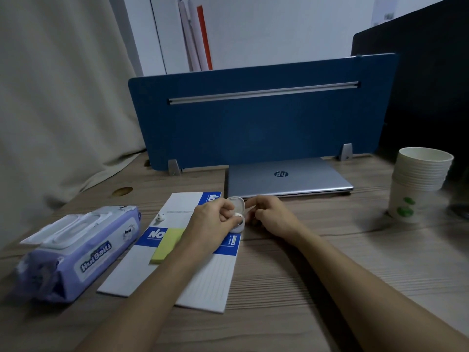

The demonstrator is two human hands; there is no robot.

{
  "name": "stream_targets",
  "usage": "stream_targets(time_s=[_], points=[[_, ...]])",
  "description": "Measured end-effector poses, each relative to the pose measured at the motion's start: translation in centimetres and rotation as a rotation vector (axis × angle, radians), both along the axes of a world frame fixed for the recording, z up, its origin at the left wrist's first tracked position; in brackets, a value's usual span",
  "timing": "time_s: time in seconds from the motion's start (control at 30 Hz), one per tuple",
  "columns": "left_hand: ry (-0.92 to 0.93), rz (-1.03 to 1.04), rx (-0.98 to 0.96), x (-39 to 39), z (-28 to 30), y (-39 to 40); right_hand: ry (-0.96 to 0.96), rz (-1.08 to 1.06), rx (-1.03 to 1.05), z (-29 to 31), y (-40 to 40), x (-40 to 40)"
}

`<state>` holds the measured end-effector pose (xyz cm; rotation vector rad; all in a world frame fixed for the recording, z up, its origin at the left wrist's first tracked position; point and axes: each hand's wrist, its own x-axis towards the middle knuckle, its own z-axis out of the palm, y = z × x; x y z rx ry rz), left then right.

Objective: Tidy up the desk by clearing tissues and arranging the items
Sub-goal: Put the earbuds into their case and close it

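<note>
A white earbud case (pixel 238 210) stands with its lid up at the near edge of the closed silver laptop (pixel 286 177). My left hand (pixel 212 222) is wrapped around the case. My right hand (pixel 270 212) sits just right of it, fingers curled and pinched near the lid; whether it holds something small I cannot tell. One loose white earbud (pixel 160 216) lies on the blue-and-white notepad (pixel 177 247), left of my hands. A yellow sticky-note pad (pixel 168 246) rests on the notepad. A purple wet-wipes pack (pixel 78 252) lies at the left.
A blue divider panel (pixel 253 118) stands behind the laptop. A stack of paper cups (pixel 416 184) is at the right, with a dark screen (pixel 431 85) beyond it. A beige curtain (pixel 55 97) hangs on the left. The wooden desk (pixel 330 262) has a round cable hole (pixel 123 191).
</note>
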<state>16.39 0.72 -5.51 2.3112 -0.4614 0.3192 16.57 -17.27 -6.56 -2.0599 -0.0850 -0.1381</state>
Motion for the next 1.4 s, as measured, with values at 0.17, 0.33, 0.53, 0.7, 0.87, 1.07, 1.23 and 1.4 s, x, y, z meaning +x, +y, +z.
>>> stream_targets(time_s=[0.17, 0.33, 0.53, 0.7, 0.87, 1.07, 1.23, 1.4], points=[[0.029, -0.029, -0.006, 0.3, -0.1, 0.5, 0.008, -0.007, 0.023, 0.0, -0.1, -0.2], [0.086, -0.108, -0.044, 0.3, -0.1, 0.9, -0.015, 0.001, 0.041, 0.1, -0.1, -0.2], [0.107, -0.146, -0.020, 0.3, -0.2, 1.1, -0.012, 0.030, 0.042, 0.1, -0.2, -0.3], [0.116, -0.121, -0.062, 0.4, -0.4, 1.2, -0.004, 0.039, 0.027, 0.0, -0.2, -0.2], [0.106, -0.071, -0.062, 0.4, -0.4, 1.3, 0.032, 0.095, 0.051, -0.2, -0.3, -0.2], [0.128, -0.047, -0.080, 0.4, -0.2, 1.3, 0.041, 0.119, 0.070, -0.4, -0.4, 0.0], [0.159, -0.020, -0.119, 0.5, -0.2, 1.3, 0.042, 0.147, 0.131, -0.6, -0.4, 0.1], [0.167, 0.024, -0.134, 0.7, 0.0, 1.4, 0.073, 0.171, 0.159, -0.4, -0.4, -0.1]])
